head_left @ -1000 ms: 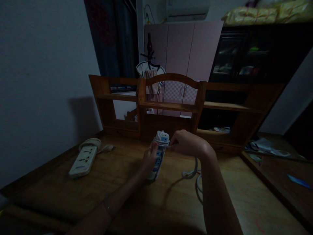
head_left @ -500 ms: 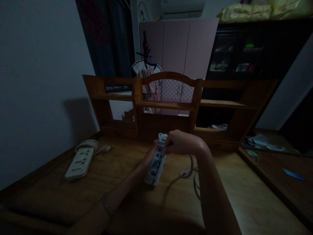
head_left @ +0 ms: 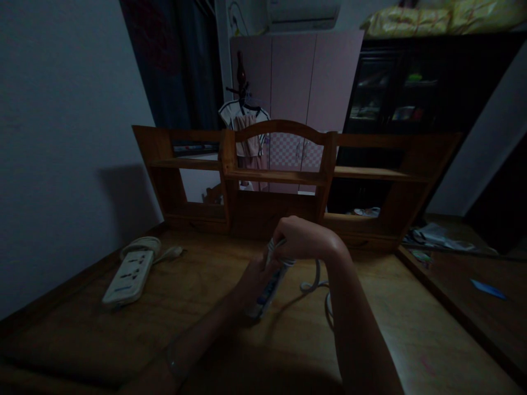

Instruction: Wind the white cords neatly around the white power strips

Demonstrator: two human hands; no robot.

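At far left, one white socket strip [head_left: 128, 277], laid flat on the bench [head_left: 296, 356] near the wall, well apart from the hands; its coiled flex [head_left: 142, 245] is gathered at the far end, with the plug [head_left: 177, 251] lying beside it. At centre, one blue-faced power strip [head_left: 267, 296], tilted, far end raised; whether the near end is rested on the bench cannot be told. It is gripped by the fingers of the left hand [head_left: 255, 277], apparently so that it is steadied against the cord's pull. Grey-white cord [head_left: 289, 263] is wrapped around the raised end, where a strand is pinched by the bent fingers of the right hand [head_left: 302, 238], presumably so that the turns are held snug. Further right, loose loops [head_left: 315, 282] are left on the bench, probably to give slack.
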